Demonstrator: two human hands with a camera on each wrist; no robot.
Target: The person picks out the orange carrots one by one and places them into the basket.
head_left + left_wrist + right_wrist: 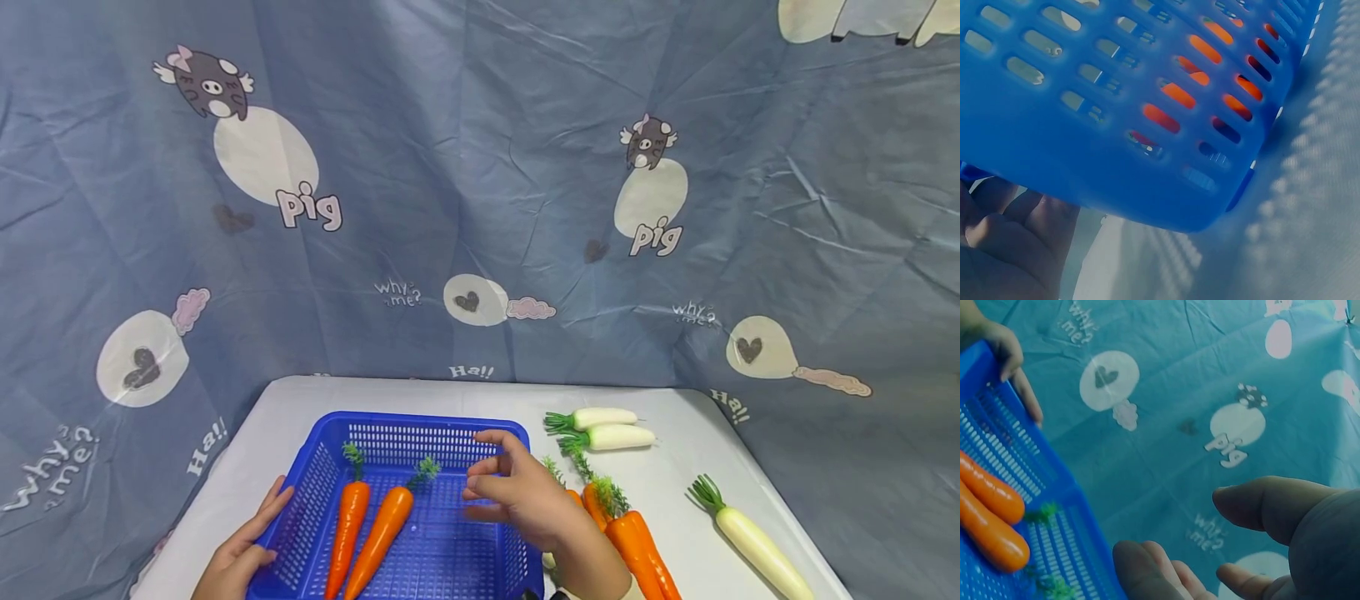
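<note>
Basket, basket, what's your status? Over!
Left hand holding basket. Right hand empty, near its right side. Two carrots inside. Nothing visibly in the way.

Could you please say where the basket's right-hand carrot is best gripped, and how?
Perhaps grip the right-hand carrot by its thick, rounded end, from above right: bare basket floor lies on that side, while the neighbouring carrot crowds its left.

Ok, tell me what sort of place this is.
Probably a staged tabletop setup: a white table, a pig-print cloth backdrop, and a blue basket holding two carrots.
</note>
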